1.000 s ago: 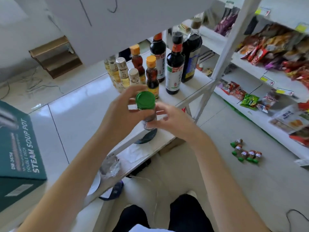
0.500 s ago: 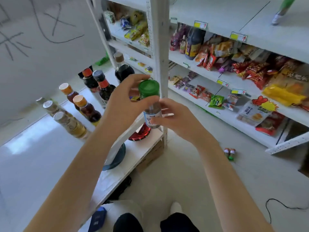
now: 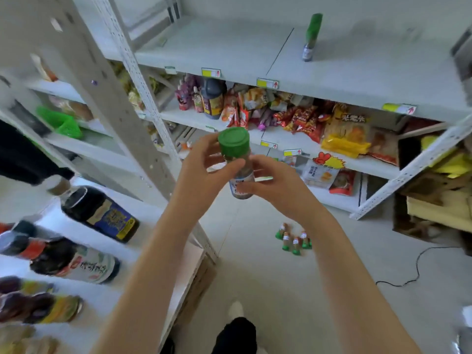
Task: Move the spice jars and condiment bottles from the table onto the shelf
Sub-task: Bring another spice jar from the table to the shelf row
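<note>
You are holding a green-lidded spice jar (image 3: 235, 146) upright in front of you with both hands, level with the middle of a white store rack. Your left hand (image 3: 201, 172) wraps the upper part, with the thumb across the glass just under the lid and the fingers curled behind it. Your right hand (image 3: 273, 187) pinches the labelled lower part from the other side. In the last second your view has swung up and to the right, away from the table (image 3: 148, 213) and onto the rack, and the jar has travelled with it without any change of grip. The table now sits at the lower left edge, where a large dark sauce bottle (image 3: 102, 215) and several other bottles remain to be moved. The wide top shelf (image 3: 229, 47) has come into sight above and beyond the jar. It is mostly bare, with one green-capped bottle (image 3: 310, 38) standing near its back. The jar is in the air, well short of that shelf, so this looks like the carry between pickup and placement, with the set-down not yet begun. A cluster of small green-based jars (image 3: 293, 238) stands on the floor below your right wrist.
</note>
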